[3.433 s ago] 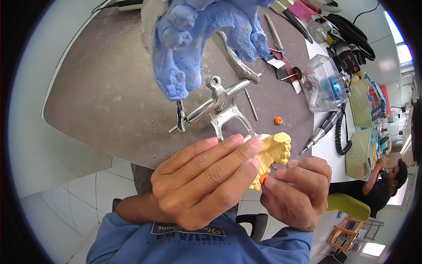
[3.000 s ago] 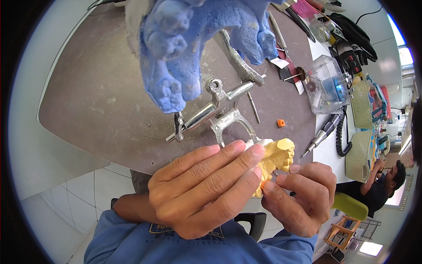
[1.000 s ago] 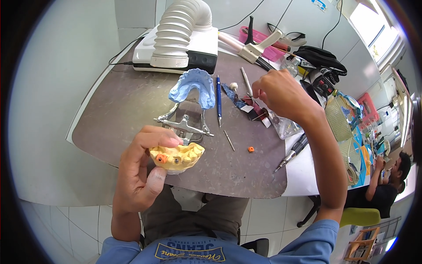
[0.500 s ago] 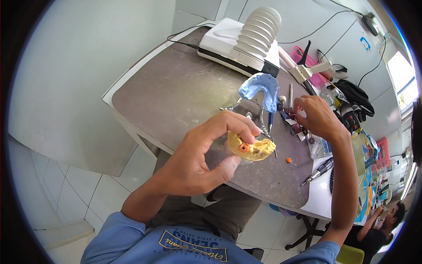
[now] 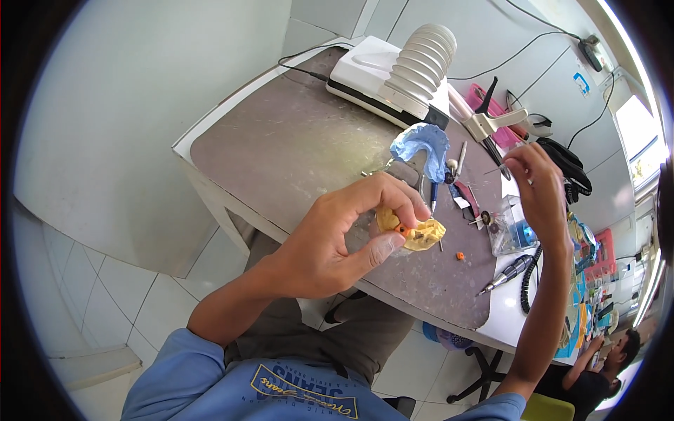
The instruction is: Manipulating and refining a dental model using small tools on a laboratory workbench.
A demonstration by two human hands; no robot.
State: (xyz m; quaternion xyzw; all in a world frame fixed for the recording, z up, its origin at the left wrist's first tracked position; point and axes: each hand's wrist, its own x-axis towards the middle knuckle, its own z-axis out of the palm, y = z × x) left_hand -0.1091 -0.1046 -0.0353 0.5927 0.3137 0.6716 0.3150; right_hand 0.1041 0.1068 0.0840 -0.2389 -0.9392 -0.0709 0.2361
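A yellow dental model [image 5: 427, 236] is in my left hand [image 5: 344, 235], gripped between thumb and fingers near the table's front edge. An orange piece [image 5: 402, 229] sits on the model, between thumb and fingertips. My right hand [image 5: 539, 181] is raised over the table's right side, its fingers pinching a thin metal rod-like tool [image 5: 496, 170] that points left. Beyond the left hand a blue horseshoe-shaped dental model [image 5: 423, 144] stands on a metal frame, partly hidden by that hand. A second small orange piece [image 5: 460, 256] lies on the table, right of the yellow model.
A white machine with a ribbed hose [image 5: 421, 67] stands at the back. To the right are a dispensing gun [image 5: 491, 121], a clear plastic box [image 5: 510, 235] and a corded handpiece [image 5: 507, 274]. A blue pen [image 5: 434, 195] lies near the blue model. Another person [image 5: 590, 375] sits far right.
My right hand has lifted away from the small tools and moved right, and a thin metal tool now shows in its fingers. The yellow model has shifted slightly right and turned in my left hand.
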